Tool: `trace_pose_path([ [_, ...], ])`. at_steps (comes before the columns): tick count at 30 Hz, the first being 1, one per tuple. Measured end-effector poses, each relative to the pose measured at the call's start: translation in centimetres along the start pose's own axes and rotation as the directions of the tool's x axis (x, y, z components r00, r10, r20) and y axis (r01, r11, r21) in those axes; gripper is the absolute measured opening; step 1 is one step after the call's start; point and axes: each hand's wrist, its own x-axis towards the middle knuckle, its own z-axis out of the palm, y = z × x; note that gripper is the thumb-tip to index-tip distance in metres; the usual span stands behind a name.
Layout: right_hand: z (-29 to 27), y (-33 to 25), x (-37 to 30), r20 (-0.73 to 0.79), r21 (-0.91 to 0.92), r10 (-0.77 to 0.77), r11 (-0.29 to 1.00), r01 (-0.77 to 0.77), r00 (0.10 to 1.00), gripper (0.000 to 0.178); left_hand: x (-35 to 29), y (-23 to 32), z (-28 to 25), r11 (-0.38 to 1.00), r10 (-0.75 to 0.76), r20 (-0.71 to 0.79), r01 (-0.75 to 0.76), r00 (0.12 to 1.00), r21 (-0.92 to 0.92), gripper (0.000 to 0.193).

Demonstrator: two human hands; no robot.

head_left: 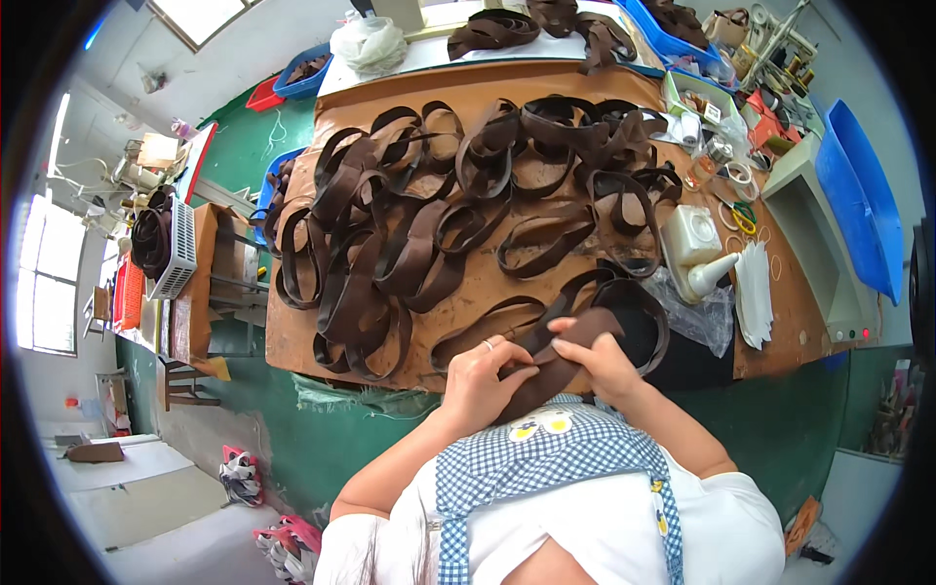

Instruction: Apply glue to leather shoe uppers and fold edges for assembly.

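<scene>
Close to my body, at the table's front edge, both hands hold one dark brown strap (534, 388). My left hand (478, 383), with a ring on a finger, is closed on it, thumb against fingertips. Just to its right, my right hand (603, 366) pinches the same strap between thumb and fingers. The strap looks flat and wide, and part of it loops away behind my right hand. Many similar brown strap loops (424, 249) lie tangled over the brown-topped table (468, 336). One loop (546, 244) rests apart from the thickest pile.
On the table's right are a white squeeze bottle (710, 275), a white square container (692, 234), scissors (743, 216), white strips (753, 292) and clear plastic (697, 317). Beyond them stands a grey machine (819, 244) holding a blue tray (858, 200). A white crate (177, 249) sits left.
</scene>
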Motion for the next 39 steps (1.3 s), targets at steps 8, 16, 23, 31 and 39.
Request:
trace_pose_path([
  [8,-2.0,-8.9,-3.8,0.339,-0.693,-0.149,0.628,0.354,0.929,0.023,0.1,-0.7,0.6,0.977,0.196,0.134,-0.205,0.971,0.052,0.017],
  [16,-1.7,-4.5,-0.1,0.42,-0.618,0.296,0.786,0.031,0.858,0.017,-0.9,-0.9,-0.3,0.984,0.143,0.181,-0.12,0.973,-0.133,0.023],
  [23,0.9,-4.0,1.7,0.529,-0.659,0.299,0.734,0.163,0.794,0.021,-0.9,-1.5,-1.3,0.975,0.209,0.222,-0.185,0.952,-0.124,0.023],
  [31,2.9,-3.4,2.4,0.568,-0.64,0.271,0.74,0.209,0.777,0.02,-1.4,-2.0,-1.9,0.98,0.167,0.22,-0.137,0.961,-0.146,0.022],
  [39,2.6,-3.7,2.2,0.528,-0.593,0.26,0.795,0.132,0.809,0.02,-0.6,-1.6,-2.1,0.966,0.248,0.23,-0.224,0.941,-0.126,0.021],
])
